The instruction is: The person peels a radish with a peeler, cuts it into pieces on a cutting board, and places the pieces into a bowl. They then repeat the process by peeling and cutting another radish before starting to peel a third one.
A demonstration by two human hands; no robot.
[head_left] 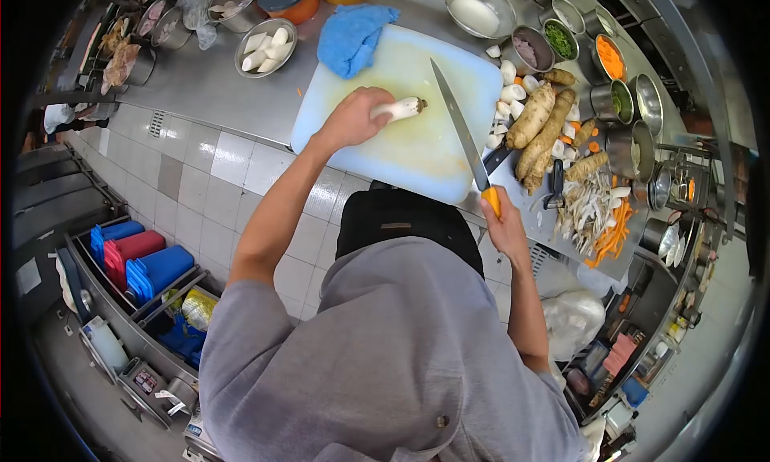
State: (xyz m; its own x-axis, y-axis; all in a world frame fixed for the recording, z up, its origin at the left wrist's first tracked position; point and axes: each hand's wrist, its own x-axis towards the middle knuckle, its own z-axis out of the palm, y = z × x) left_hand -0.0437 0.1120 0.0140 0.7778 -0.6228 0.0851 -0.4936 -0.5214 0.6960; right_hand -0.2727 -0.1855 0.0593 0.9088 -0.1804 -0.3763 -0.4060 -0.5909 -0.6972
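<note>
My left hand [357, 119] is closed round a peeled white root vegetable [399, 109] with a brown tip, over the white cutting board [337, 145]. In my right hand [507, 225] is a long kitchen knife [461, 125], gripped by its yellow handle at the board's near right corner. Its blade slants up and left across the right part of the board, apart from the root. A crumpled blue cloth [353, 38] lies on the board's far left corner. Left of the board, a metal bowl [265, 48] holds white pieces.
Unpeeled brown roots [532, 117], white chunks and a black peeler [555, 185] lie right of the board, beside pale peelings [589, 209] and orange peelings [616, 236]. Several metal containers line the counter's right side, one with chopped greens [561, 41]. Orange-filled tubs [295, 3] stand behind.
</note>
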